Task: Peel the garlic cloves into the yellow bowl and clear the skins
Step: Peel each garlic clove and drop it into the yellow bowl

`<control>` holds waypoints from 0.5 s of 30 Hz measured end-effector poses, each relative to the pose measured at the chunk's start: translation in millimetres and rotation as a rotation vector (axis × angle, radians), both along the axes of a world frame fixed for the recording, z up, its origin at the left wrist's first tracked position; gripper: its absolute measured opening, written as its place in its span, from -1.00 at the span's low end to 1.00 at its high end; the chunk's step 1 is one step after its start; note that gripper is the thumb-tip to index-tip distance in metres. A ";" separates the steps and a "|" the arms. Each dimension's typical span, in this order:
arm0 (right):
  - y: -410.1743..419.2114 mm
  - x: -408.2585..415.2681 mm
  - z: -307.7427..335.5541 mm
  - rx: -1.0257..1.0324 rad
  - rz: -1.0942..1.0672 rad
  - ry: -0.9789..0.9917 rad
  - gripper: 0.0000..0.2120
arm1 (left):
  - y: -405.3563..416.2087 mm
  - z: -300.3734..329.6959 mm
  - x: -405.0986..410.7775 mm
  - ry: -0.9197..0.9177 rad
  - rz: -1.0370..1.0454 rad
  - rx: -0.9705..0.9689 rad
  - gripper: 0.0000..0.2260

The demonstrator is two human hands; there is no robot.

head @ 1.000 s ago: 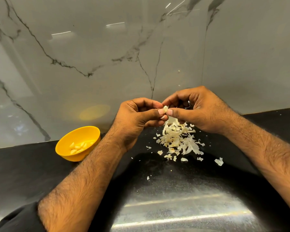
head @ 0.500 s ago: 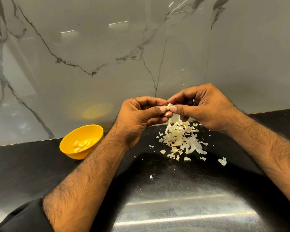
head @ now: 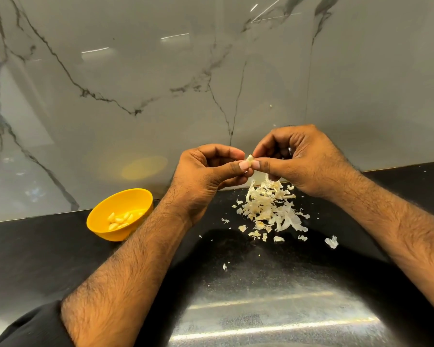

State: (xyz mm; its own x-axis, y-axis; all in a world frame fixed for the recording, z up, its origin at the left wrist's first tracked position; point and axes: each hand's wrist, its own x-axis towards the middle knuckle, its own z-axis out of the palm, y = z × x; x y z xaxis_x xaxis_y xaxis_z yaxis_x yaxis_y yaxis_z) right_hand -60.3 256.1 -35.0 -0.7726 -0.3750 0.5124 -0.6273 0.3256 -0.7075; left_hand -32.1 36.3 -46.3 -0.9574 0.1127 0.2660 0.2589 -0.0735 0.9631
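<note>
Both hands meet above the black counter and pinch one small garlic clove point(head: 249, 158) between thumbs and forefingers. My left hand point(head: 206, 176) grips it from the left, my right hand point(head: 301, 161) from the right. Most of the clove is hidden by the fingertips. Below the hands lies a pile of pale garlic skins point(head: 269, 209), with loose flakes scattered around it. The yellow bowl point(head: 98, 225) sits to the left against the wall and holds several peeled cloves point(head: 120, 219).
A grey marble backsplash point(head: 161, 96) rises right behind the black counter point(head: 35, 259). A stray skin flake point(head: 332, 242) lies to the right of the pile, another small flake point(head: 224, 266) nearer to me.
Both hands have risen slightly and stayed pinched together on the clove. The bowl and the skin pile have not moved on the counter.
</note>
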 end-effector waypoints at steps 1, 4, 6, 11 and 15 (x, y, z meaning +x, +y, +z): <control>-0.3 0.4 0.0 0.007 -0.002 0.000 -0.92 | 0.1 0.0 0.1 0.010 0.009 -0.009 -0.81; -1.0 2.1 1.2 0.019 -0.008 -0.031 -0.97 | 0.9 -1.6 -0.3 0.048 0.049 -0.043 -0.79; -1.2 2.8 2.3 0.021 -0.022 -0.045 -0.95 | 1.1 -3.3 -1.7 0.096 0.085 -0.092 -0.79; -1.6 4.3 3.2 0.025 -0.044 -0.075 -0.92 | 2.9 -5.8 -1.6 0.205 0.169 -0.232 -0.82; -3.6 4.3 2.7 0.016 -0.020 -0.147 -0.91 | 2.7 -7.4 -2.4 0.256 0.225 -0.282 -0.82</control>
